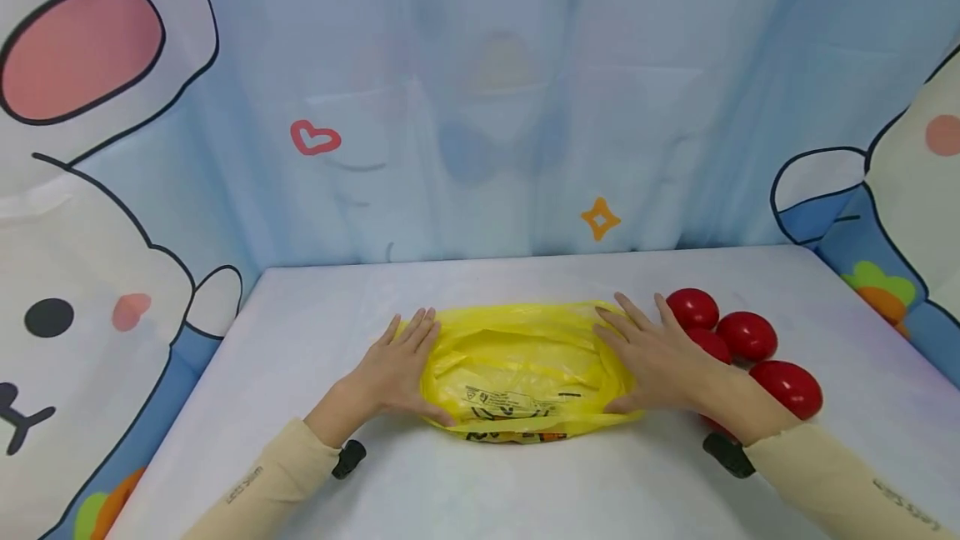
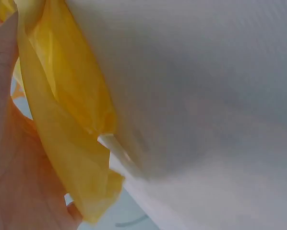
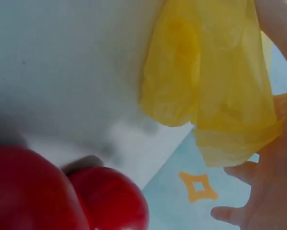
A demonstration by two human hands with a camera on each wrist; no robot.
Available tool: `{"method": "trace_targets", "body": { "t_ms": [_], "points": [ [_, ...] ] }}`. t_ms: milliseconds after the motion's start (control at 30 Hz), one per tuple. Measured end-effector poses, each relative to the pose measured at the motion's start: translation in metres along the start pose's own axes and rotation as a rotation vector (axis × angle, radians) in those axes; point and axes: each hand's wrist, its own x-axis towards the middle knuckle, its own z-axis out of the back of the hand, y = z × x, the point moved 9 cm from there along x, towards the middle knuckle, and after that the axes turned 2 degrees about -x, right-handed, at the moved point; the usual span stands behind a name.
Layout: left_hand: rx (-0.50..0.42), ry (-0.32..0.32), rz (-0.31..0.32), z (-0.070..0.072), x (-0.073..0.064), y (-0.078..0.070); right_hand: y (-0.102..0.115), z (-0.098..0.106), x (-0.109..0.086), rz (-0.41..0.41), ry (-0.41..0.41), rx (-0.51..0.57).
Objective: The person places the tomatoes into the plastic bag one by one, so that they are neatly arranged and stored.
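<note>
A yellow plastic bag (image 1: 525, 365) with dark print along its near side lies crumpled on the white table. My left hand (image 1: 393, 369) rests against the bag's left end, fingers stretched out and pointing away from me. At the opposite end my right hand (image 1: 663, 361) touches the bag with its fingers spread. In the left wrist view, a thin fold of the yellow bag (image 2: 71, 143) lies along the palm. A loose flap of the yellow bag (image 3: 234, 96) shows beside the palm in the right wrist view. What is inside the bag is hidden.
Several shiny red round objects (image 1: 746, 336) sit clustered to the right of the bag, some partly behind my right hand and forearm. The white table (image 1: 330, 298) ends at a light blue curtain (image 1: 487, 148) printed with cartoon figures.
</note>
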Motion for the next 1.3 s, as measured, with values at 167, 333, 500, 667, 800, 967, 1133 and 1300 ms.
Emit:
{"method": "trace_targets", "body": {
  "t_ms": [167,333,500,667,800,967,1133,1300],
  "points": [
    [0.024,0.022,0.034,-0.003,0.004,0.005,-0.007,-0.008,-0.002,-0.065,0.036,0.023],
    [0.053,0.024,0.016,-0.002,0.006,0.001,-0.011,-0.015,-0.003,-0.077,0.058,0.062],
    [0.187,-0.099,-0.127,0.015,0.007,-0.025,-0.009,-0.012,-0.002,0.005,-0.005,0.077],
    [0.171,-0.126,-0.156,0.022,0.008,-0.037,-0.004,-0.004,0.001,0.081,-0.055,0.049],
    [0.190,-0.115,-0.149,0.018,0.005,-0.032,-0.004,-0.001,0.003,0.101,-0.051,0.035],
    [0.170,-0.143,-0.175,0.018,-0.001,-0.032,-0.008,0.000,0.002,0.090,-0.061,-0.018],
    [0.146,-0.105,-0.100,0.013,0.000,-0.023,-0.011,-0.002,0.004,0.063,-0.092,-0.044],
    [0.106,-0.022,0.014,0.004,0.001,-0.011,-0.011,-0.004,0.007,0.038,-0.070,-0.106]
  ]
}}
